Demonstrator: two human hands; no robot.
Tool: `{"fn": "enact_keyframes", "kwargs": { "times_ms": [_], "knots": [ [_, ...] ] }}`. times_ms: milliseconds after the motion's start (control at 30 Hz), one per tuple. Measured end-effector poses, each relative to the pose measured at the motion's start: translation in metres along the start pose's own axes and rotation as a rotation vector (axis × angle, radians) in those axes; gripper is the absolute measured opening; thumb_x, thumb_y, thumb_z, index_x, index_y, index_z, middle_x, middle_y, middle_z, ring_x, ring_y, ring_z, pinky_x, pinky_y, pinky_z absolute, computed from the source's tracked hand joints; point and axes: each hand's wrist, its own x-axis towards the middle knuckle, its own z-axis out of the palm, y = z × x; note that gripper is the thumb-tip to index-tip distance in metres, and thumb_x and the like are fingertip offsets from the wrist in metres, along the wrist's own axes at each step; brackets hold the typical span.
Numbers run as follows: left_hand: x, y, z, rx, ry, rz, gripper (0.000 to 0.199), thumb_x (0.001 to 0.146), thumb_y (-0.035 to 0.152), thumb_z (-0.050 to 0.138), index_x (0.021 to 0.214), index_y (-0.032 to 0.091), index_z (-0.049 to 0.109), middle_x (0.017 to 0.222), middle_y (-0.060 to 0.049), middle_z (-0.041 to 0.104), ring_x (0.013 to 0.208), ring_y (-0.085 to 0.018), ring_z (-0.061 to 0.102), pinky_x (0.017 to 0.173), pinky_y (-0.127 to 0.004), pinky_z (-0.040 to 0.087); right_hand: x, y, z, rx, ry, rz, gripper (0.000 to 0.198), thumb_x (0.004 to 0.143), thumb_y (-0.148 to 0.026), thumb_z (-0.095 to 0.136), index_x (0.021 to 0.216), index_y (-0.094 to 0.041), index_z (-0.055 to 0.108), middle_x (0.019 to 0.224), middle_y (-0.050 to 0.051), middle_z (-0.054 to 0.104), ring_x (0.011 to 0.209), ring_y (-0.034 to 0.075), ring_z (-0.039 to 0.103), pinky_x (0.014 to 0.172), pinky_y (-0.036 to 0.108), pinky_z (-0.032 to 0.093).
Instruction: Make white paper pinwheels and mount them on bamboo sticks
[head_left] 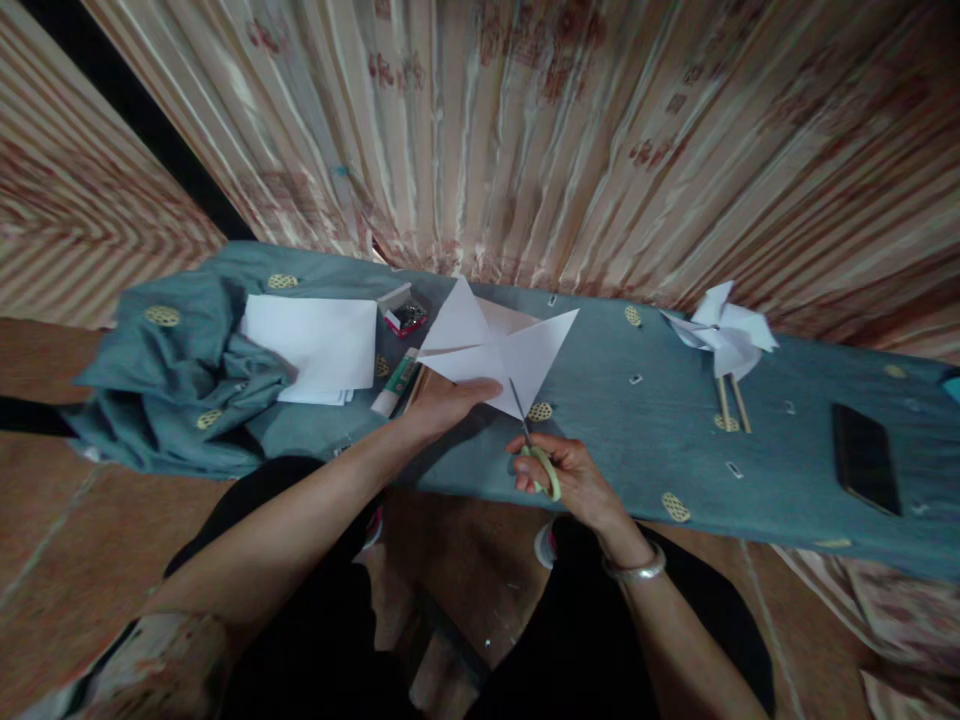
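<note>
A white sheet of paper (480, 335) with slits running in from its corners is held over the cloth-covered bench. My left hand (454, 402) grips its near left side, thumb on top and the other fingers hidden beneath. Fingers of my right hand (566, 470) are wrapped round the pale green handles of a pair of scissors (544, 472). The blades reach into the corner of the paper nearest me. Just left of the paper lie a green and white glue stick (397, 382) and a small open box of pins or clips (405, 312).
A stack of white paper (315, 345) lies to the left beside bunched cloth (180, 370). On the right are paper pinwheels (724, 335) on sticks and a black phone (865, 458). A pleated curtain (510, 140) hangs along the far edge of the blue-green bench cover (622, 420).
</note>
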Motion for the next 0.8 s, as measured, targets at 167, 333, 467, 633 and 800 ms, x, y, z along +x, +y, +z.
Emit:
{"fn": "enact_keyframes", "kwargs": {
  "times_ms": [167, 333, 467, 633, 800],
  "knots": [
    [0.0025, -0.0028, -0.0001, 0.019, 0.06, 0.061, 0.031, 0.058, 0.032, 0.074, 0.081, 0.013, 0.068, 0.093, -0.01, 0.072, 0.088, -0.025, 0.066, 0.086, -0.039, 0.051, 0.0002, -0.0007, 0.001, -0.001, 0.019, 0.005, 0.046, 0.058, -0.053, 0.082, 0.08, -0.018, 0.064, 0.053, -0.005, 0.06, 0.046, 0.007, 0.05, 0.048, 0.02, 0.043],
    [0.0033, -0.0072, -0.0015, 0.003, 0.014, 0.068, 0.03, 0.06, 0.035, 0.074, 0.081, 0.014, 0.067, 0.09, -0.009, 0.071, 0.084, -0.023, 0.065, 0.082, -0.036, 0.05, -0.0003, -0.0002, 0.0023, -0.004, 0.024, -0.003, 0.046, 0.058, -0.053, 0.082, 0.082, -0.018, 0.064, 0.054, -0.004, 0.061, 0.046, 0.007, 0.051, 0.048, 0.02, 0.043],
    [0.0035, -0.0081, -0.0023, 0.005, -0.035, 0.048, 0.023, 0.063, 0.036, 0.07, 0.073, 0.016, 0.065, 0.079, -0.006, 0.069, 0.075, -0.02, 0.062, 0.074, -0.033, 0.05, -0.0011, -0.001, 0.003, -0.006, 0.027, 0.0, 0.048, 0.056, -0.054, 0.082, 0.083, -0.018, 0.064, 0.055, -0.005, 0.061, 0.047, 0.007, 0.051, 0.048, 0.021, 0.043],
    [0.0013, -0.0052, 0.0, 0.033, -0.017, 0.033, 0.022, 0.059, 0.032, 0.072, 0.069, 0.016, 0.061, 0.074, -0.005, 0.066, 0.073, -0.02, 0.06, 0.072, -0.034, 0.048, -0.0009, -0.001, 0.002, -0.045, 0.02, -0.036, 0.047, 0.061, -0.055, 0.08, 0.085, -0.018, 0.064, 0.057, -0.004, 0.061, 0.049, 0.008, 0.052, 0.049, 0.022, 0.044],
    [-0.0026, -0.0072, 0.0049, 0.011, -0.064, 0.026, 0.018, 0.06, 0.029, 0.07, 0.064, 0.017, 0.057, 0.068, -0.002, 0.061, 0.07, -0.019, 0.058, 0.071, -0.033, 0.046, 0.0, 0.0012, 0.0005, -0.07, 0.046, -0.084, 0.048, 0.064, -0.059, 0.076, 0.086, -0.018, 0.065, 0.057, -0.003, 0.061, 0.048, 0.008, 0.05, 0.048, 0.022, 0.042]
  ]
}}
